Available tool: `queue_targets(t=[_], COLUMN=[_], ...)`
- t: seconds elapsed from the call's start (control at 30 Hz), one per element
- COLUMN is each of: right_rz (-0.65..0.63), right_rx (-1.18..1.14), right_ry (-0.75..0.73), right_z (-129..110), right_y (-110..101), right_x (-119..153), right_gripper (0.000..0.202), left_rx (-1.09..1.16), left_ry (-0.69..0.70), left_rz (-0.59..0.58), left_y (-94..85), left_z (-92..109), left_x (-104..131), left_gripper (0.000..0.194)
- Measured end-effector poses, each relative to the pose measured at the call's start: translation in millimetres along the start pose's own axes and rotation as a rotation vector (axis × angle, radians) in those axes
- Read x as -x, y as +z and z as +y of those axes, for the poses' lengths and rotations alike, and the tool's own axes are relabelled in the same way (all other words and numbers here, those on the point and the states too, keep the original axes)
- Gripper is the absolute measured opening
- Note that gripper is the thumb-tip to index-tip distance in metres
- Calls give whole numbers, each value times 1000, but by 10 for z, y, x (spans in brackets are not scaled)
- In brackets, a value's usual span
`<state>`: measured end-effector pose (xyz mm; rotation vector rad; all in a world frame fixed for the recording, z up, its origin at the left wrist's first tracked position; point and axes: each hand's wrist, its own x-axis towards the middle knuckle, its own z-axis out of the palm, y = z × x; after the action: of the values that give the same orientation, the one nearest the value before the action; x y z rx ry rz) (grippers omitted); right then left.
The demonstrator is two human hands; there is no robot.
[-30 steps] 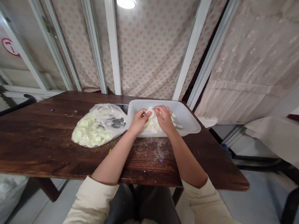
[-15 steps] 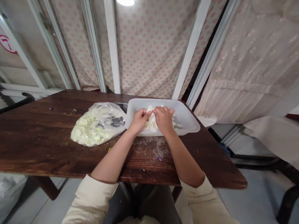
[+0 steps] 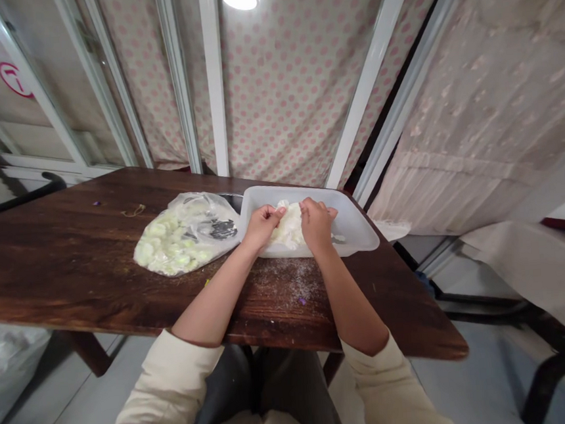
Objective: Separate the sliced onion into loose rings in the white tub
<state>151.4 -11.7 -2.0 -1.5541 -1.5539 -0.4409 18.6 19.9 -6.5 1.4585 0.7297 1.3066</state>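
Note:
My left hand (image 3: 262, 225) is over the left part of a white plastic tub (image 3: 357, 226), thumb and fingers pinched on a thin white petal-like piece (image 3: 282, 205). My right hand (image 3: 317, 222) hovers over the middle of the tub, a short gap to the right of the left hand. Its fingers are curled together, and whatever lies between them is hidden. Under both hands, a heap of thin white pieces (image 3: 291, 228) lies in the tub. Left of the tub rests a clear plastic bag (image 3: 198, 213) holding many pale green-white round pieces (image 3: 159, 239).
The dark wooden table (image 3: 69, 257) has white specks (image 3: 293, 277) scattered in front of the tub. A small purple bit (image 3: 302, 300) and a thin tan loop (image 3: 134, 210) lie on it. Behind stand framed glass panels with a dotted curtain (image 3: 282, 93).
My right hand has moved slightly right, away from the left, opening a gap that shows more of the white heap. My left hand stays almost in place.

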Motion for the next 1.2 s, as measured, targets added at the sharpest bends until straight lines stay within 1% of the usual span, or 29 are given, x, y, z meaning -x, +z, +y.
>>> queue_targets(t=[0.07,0.13,0.27,0.33,0.4,0.5,0.6,0.63,0.73,0.83,0.97,1.07,1.13,1.2], right_rz=[-13,-51,-160,-148,-101,-26,27,28,-8,-41,-103,-179,-217,-227], right_rx=[-103,-205,-382,-488,-556,-576,-590,-599,-619,-619,-609,-608,-600,-594], right_ry=[31,-14,-115,-107,-63,61,172,179,133,111,99,27,-10,-14], right_z=[29,44,56,71,89,110,118,119,122,129,120,89,65,48], right_y=[-5,-3,25,34,32,16,4,5,17,37,48,32,14,-4], right_x=[-14,-23,-44,-58,-69,-74,-72,-72,-75,-75,-59,-46,-42,-41], right_gripper=[33,34,29,28,29,29,31,31,29,26,26,28,29,29], left_rx=[11,18,25,25,24,35,59,68,96,99,64,22,-1,-18], left_ry=[1,7,17,11,1,-15,-5,-4,-22,-31,-45,-64,-44,-6], left_rz=[-5,-28,-94,-109,-110,-82,-23,-2,53,63,28,-69,-126,-144], left_y=[-3,-2,11,16,19,17,11,10,9,11,24,34,36,34], left_z=[11,18,24,26,29,26,10,3,-14,-8,47,84,87,74], left_x=[-1,3,17,24,28,22,1,-7,-28,-28,5,32,41,42], left_gripper=[37,37,40,42,43,43,40,38,33,32,34,40,39,37])
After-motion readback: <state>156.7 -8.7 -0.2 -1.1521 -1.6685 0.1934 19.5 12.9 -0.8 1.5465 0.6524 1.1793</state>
